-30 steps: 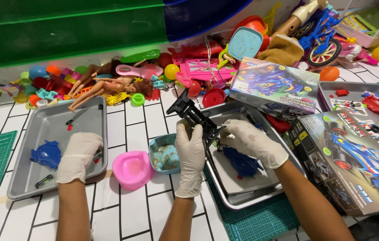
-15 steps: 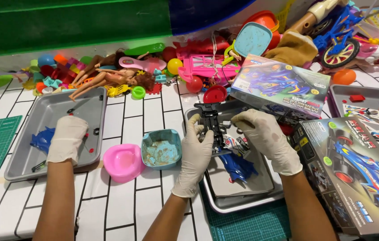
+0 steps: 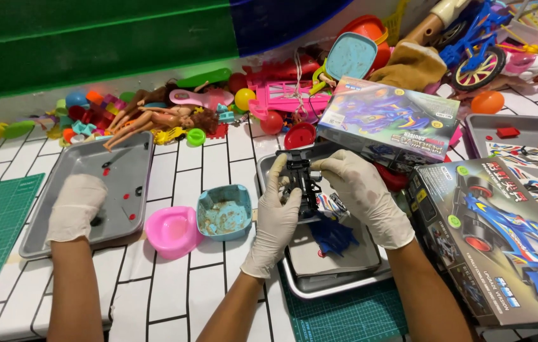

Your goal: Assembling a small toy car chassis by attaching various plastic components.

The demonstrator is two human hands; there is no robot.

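The black toy car chassis (image 3: pixel 301 183) sat at frame centre above a metal tray (image 3: pixel 307 278), gripped from both sides by the left hand (image 3: pixel 276 218) and right hand (image 3: pixel 361 193), fingers curled closed around it. Its underside was hidden. The tray held a blue part (image 3: pixel 332 235). Lower left, another person's gloved hand (image 3: pixel 76 206) rested in a grey tray (image 3: pixel 114 183).

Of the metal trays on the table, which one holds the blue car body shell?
The middle tray, under the two hands working on the black chassis. The blue shell lies in it. The left tray holds only small parts; the right tray holds sticker sheets.
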